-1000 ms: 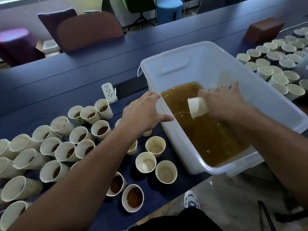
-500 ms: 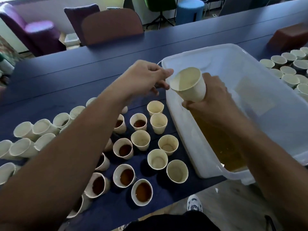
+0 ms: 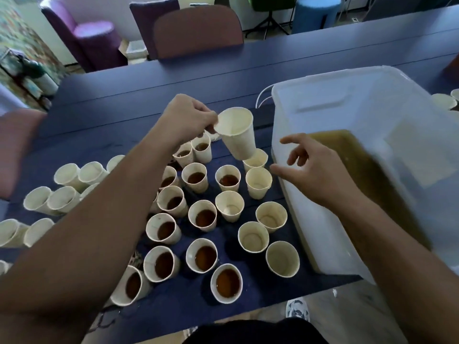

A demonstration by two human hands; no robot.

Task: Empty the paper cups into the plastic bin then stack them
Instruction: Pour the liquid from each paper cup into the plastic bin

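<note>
My left hand pinches the rim of an empty paper cup and holds it tilted in the air, just above another empty cup standing beside the bin. My right hand hovers with loosely spread fingers to the right of that cup, in front of the bin's near-left wall, holding nothing. The translucent white plastic bin on the right holds brown liquid. Several cups with brown liquid and several empty ones stand on the dark blue table.
More pale cups crowd the table's left side under my left forearm. A few further cups show past the bin at the right. Chairs stand beyond the far edge of the table. The near table edge runs just below the cups.
The empty cup passed from my right hand to my left, which now pinches its rim over the table. My right hand let go and opened. The view swung left.
</note>
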